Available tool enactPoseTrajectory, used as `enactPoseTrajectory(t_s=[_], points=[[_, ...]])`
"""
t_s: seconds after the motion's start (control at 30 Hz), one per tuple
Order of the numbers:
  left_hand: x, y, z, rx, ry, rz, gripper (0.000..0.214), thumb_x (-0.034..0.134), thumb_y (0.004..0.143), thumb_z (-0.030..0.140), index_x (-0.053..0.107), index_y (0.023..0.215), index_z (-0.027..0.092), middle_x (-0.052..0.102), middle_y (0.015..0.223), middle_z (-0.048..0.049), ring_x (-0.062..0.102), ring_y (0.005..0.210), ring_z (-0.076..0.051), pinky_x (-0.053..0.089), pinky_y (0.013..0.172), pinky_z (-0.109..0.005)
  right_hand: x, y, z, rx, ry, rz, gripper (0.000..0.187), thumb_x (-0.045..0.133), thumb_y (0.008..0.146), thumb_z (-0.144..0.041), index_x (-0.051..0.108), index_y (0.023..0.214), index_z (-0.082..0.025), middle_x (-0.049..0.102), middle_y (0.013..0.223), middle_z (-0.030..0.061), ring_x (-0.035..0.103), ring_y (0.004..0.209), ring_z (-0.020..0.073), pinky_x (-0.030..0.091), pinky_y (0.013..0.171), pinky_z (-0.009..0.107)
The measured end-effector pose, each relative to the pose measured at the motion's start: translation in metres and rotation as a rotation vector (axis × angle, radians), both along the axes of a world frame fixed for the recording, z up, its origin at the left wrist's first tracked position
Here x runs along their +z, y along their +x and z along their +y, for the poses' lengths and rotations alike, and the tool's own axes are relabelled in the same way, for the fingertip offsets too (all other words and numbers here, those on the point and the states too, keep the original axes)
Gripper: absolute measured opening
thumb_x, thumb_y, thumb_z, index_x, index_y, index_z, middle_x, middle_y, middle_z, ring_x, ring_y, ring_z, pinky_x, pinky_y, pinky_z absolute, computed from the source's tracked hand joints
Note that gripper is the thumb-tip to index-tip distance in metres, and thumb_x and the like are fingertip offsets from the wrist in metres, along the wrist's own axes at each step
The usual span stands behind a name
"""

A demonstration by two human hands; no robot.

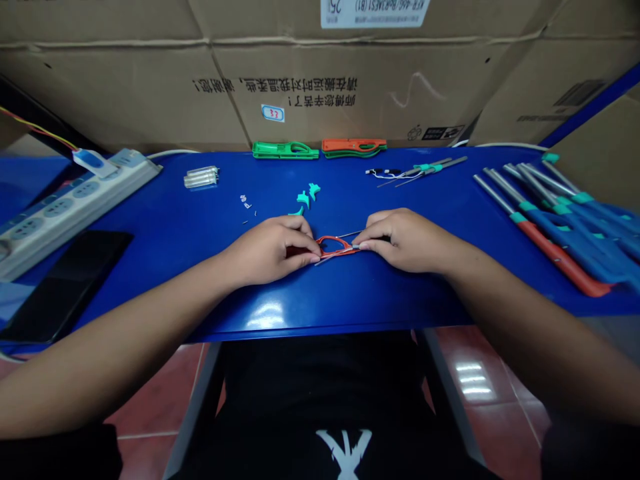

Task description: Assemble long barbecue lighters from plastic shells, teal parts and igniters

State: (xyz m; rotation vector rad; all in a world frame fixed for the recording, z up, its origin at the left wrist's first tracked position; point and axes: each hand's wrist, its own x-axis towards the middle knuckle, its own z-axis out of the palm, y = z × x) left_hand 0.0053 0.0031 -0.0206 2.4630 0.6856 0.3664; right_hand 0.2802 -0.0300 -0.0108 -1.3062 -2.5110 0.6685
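Both my hands rest on the blue table (pixel 165 227) near its front edge. My left hand (pixel 270 250) is closed, pinching the left end of an orange lighter handle shell (pixel 334 245). My right hand (pixel 405 239) is closed on the shell's right end, where a thin metal tube and wires (pixel 347 235) stick out from under the fingers. Just behind my left hand lie small teal trigger pieces (pixel 306 198).
A green shell (pixel 284 151) and an orange shell (pixel 354 147) lie at the back by cardboard boxes (pixel 320 80). Metal tubes with wires (pixel 420 170) lie behind my right hand. Several assembled long lighters (pixel 555 220) fill the right side. Left: power strip (pixel 65 207), black phone (pixel 65 283), clear part (pixel 201 177).
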Motion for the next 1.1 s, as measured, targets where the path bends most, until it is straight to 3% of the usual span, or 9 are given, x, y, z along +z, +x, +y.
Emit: enactPoseTrajectory(t_s=[0.33, 0.53, 0.83, 1.1], points=[[0.000, 0.000, 0.000, -0.003, 0.018, -0.008, 0.019, 0.063, 0.093, 0.033, 0.078, 0.099, 0.024, 0.069, 0.098, -0.0041, 0.065, 0.092, -0.016, 0.052, 0.083, -0.029, -0.005, 0.000, -0.003, -0.052, 0.033, 0.065, 0.021, 0.064, 0.089, -0.023, 0.080, 0.102, -0.022, 0.072, 0.092, 0.0041, 0.064, 0.080, 0.0153, 0.046, 0.074, 0.028], [-0.003, -0.001, 0.001, -0.010, 0.026, -0.032, 0.017, 0.064, 0.093, 0.033, 0.079, 0.097, 0.025, 0.069, 0.096, -0.0033, 0.066, 0.089, -0.015, 0.052, 0.080, -0.027, 0.000, -0.005, -0.002, -0.109, -0.015, -0.005, 0.016, 0.069, 0.086, -0.024, 0.081, 0.097, -0.024, 0.070, 0.087, 0.0031, 0.061, 0.074, 0.0138, 0.043, 0.067, 0.026], [-0.002, 0.000, 0.000, -0.003, 0.009, -0.044, 0.014, 0.066, 0.092, 0.030, 0.079, 0.096, 0.024, 0.068, 0.094, -0.0026, 0.065, 0.087, -0.014, 0.051, 0.079, -0.026, -0.002, -0.004, 0.005, 0.004, -0.019, -0.057, 0.014, 0.069, 0.087, -0.022, 0.078, 0.097, -0.020, 0.069, 0.092, 0.0049, 0.061, 0.078, 0.0156, 0.044, 0.071, 0.027], [-0.002, -0.001, -0.001, 0.005, 0.005, -0.020, 0.015, 0.065, 0.092, 0.027, 0.079, 0.098, 0.025, 0.067, 0.095, -0.0029, 0.064, 0.090, -0.015, 0.050, 0.081, -0.026, -0.013, 0.008, 0.000, 0.155, 0.127, -0.003, 0.026, 0.055, 0.098, -0.028, 0.073, 0.115, -0.018, 0.068, 0.100, 0.0089, 0.060, 0.094, 0.0208, 0.046, 0.086, 0.035]])
